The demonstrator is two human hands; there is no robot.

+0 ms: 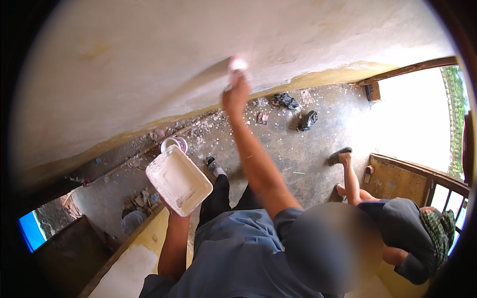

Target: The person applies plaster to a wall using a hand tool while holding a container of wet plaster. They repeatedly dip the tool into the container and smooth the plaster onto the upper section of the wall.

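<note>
And there was the tray (165, 188), up in the air over the floor (318, 144), tipped so its inside faced the camera! The left hand (175, 212) had it by the near end, partly underneath; the tray hid most of the fingers, so their exact curl couldn't be told. Light and stiff, I'd have judged, like plastic, not especially fragile, with a bit of weight from what was inside. A smeared rim could have been slippery, so palm under the base, thumb over the edge, looked the surest hold.

And what a look to it: off-white, rectangular, rounded corners, sloping sides, chalky smears around the rim and a pale coating (179, 181) across the bottom. Up at the wall (149, 49), meanwhile, the right hand (236, 97) was closed around a pale pinkish tool (238, 64), too blurred to name, probably light and easiest held by its near end.
</note>
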